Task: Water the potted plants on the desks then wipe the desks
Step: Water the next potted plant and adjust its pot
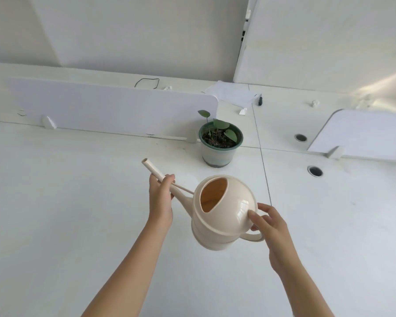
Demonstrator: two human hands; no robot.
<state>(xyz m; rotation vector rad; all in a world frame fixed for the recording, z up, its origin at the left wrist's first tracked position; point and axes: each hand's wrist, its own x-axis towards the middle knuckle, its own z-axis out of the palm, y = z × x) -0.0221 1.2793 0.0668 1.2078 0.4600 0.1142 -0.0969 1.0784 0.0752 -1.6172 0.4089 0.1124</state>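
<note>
Watering appears not yet begun: left hand [160,200] fingers [168,179] curl round the spout of the cream plastic watering can [224,213], right hand [271,227] fingers grip its handle, the green-rimmed potted plant [220,145] stands beyond the fingers on the white counter [78,191], and wiping remains to do.

No writing, label, brand, number or sign can be read anywhere in the view. The cream plastic watering can [224,216] and the white plant pot with a green rim [217,154] show plain surfaces. The white sheet of paper [231,93] on the far desk is too small and pale to tell whether it carries print.
</note>
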